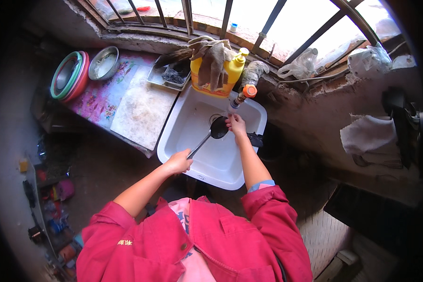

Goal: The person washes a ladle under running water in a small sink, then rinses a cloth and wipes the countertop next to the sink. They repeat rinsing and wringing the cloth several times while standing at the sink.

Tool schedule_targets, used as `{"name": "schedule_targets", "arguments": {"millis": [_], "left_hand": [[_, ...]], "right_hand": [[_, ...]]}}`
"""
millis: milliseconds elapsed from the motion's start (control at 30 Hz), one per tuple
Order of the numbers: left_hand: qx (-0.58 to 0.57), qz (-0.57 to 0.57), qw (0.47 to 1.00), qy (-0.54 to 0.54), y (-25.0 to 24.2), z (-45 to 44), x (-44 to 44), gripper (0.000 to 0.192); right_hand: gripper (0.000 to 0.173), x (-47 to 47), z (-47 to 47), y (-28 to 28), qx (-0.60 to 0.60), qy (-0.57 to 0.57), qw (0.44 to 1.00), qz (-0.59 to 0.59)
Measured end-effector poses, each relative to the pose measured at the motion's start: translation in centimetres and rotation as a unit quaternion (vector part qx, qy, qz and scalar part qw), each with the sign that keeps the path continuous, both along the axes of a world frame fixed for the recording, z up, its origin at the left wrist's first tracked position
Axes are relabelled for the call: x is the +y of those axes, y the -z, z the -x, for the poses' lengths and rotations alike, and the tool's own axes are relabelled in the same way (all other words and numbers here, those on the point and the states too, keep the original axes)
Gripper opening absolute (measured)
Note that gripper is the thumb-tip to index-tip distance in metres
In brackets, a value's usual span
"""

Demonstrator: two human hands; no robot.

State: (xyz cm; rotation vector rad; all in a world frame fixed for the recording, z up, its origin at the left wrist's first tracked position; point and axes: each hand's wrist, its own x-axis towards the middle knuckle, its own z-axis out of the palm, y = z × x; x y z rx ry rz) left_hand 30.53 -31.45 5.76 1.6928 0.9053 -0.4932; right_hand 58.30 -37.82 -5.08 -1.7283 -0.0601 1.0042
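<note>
My left hand (179, 161) is closed around the handle of a dark ladle (219, 128), whose round bowl is over the white sink (211, 169) near its drain. Close to the right rim of that bowl is my right hand (235, 124), its fingers bent, just below the tap spout; whether it grips the rim or only touches it I cannot tell. The tap (249, 91) has an orange handle and a cloth-wrapped pipe behind it. A black cloth or similar dark item (255, 139) lies on the sink's right rim, beside my right wrist.
Behind the sink stands a yellow pump jug (197, 75) with a brown rag (215, 67) over it. To the left are a whitish board (144, 105), a tray (156, 75) with a dark scourer, a metal bowl (111, 58) and stacked plastic basins (81, 77). Window bars run along the back.
</note>
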Motion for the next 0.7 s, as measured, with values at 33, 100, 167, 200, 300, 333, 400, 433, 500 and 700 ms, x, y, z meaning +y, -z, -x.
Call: {"name": "schedule_targets", "arguments": {"millis": [33, 100, 167, 200, 300, 333, 400, 433, 500, 700], "left_hand": [[-0.026, -0.052, 0.997, 0.047, 0.3, -0.8, -0.1, 0.021], [-0.095, -0.252, 0.950, 0.157, 2.6, -2.0, -0.9, 0.020], [0.001, -0.271, 0.948, 0.168, -0.1, -1.9, -0.6, 0.023], [0.007, -0.291, 0.940, 0.177, -1.1, -1.9, -0.1, 0.024], [-0.026, -0.353, 0.916, 0.187, -0.7, -1.9, 1.2, 0.024], [-0.031, -0.357, 0.914, 0.191, -0.6, -2.1, 1.4, 0.024], [-0.046, -0.365, 0.907, 0.204, -0.6, -2.9, 1.6, 0.024], [-0.059, -0.376, 0.904, 0.196, -0.6, -2.6, 1.9, 0.022], [-0.086, -0.396, 0.896, 0.181, -0.8, -1.9, 2.1, 0.018], [-0.129, -0.411, 0.889, 0.153, -1.5, 0.7, 2.7, 0.020]], "right_hand": [[0.019, -1.3, -1.0, 0.5, -0.124, -0.007, 0.992, 0.005], [0.019, -4.8, -3.2, 1.2, -0.366, -0.018, 0.930, 0.029], [0.015, -4.7, -1.7, -2.7, -0.388, -0.010, 0.920, 0.053], [0.014, -4.9, -1.7, -5.1, -0.427, -0.007, 0.903, 0.052], [0.014, -5.3, -1.7, -11.9, -0.576, -0.017, 0.811, 0.106], [0.014, -5.6, -2.2, -13.2, -0.578, -0.055, 0.804, 0.128], [0.021, -4.9, -2.6, -15.9, -0.618, -0.033, 0.778, 0.114], [0.026, -3.9, -2.2, -17.2, -0.635, -0.027, 0.766, 0.101], [0.053, -2.2, -1.6, -19.4, -0.657, -0.063, 0.740, 0.125], [0.043, 0.2, -5.1, -19.2, -0.762, -0.233, 0.541, 0.270]]}}
